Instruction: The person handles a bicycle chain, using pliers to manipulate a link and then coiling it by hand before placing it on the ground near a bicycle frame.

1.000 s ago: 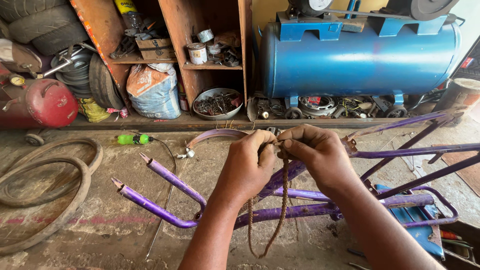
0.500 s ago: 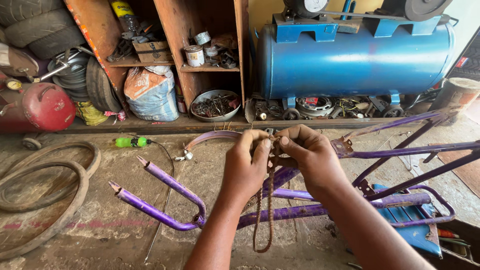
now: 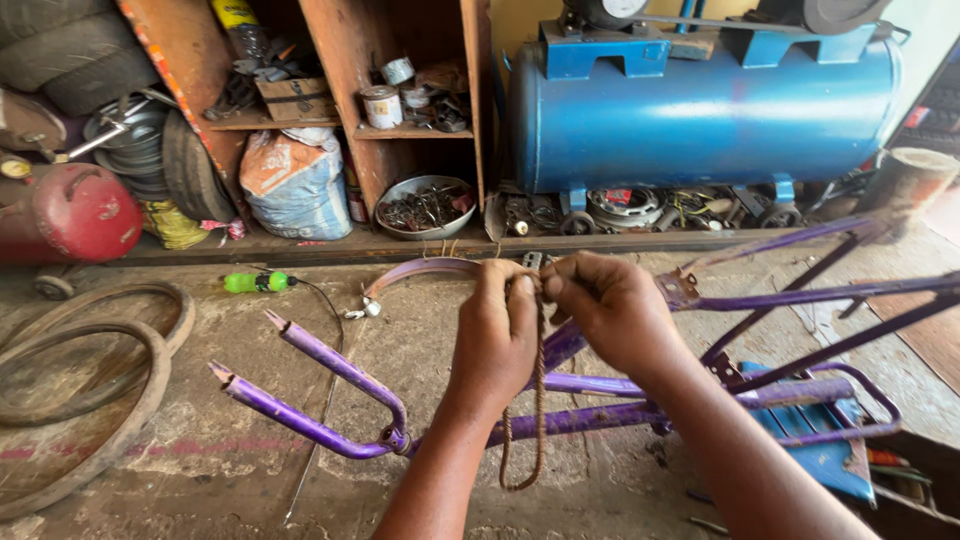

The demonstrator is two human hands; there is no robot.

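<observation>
Above the purple bicycle frame lying on the concrete floor, left hand and right hand meet, fingers of both pinched on the top of a rusty chain whose loop hangs straight down, nearer the left.

There are two bare hands, a left hand and a right hand. They hold one loop of rusty brown chain. There is one purple metal bike frame with two fork legs. There is one big blue round air tank, one red round gas tank, one grey metal bowl of small parts, one tied white and orange sack, two black rubber tyres on the floor, and one green-handled tool.
</observation>
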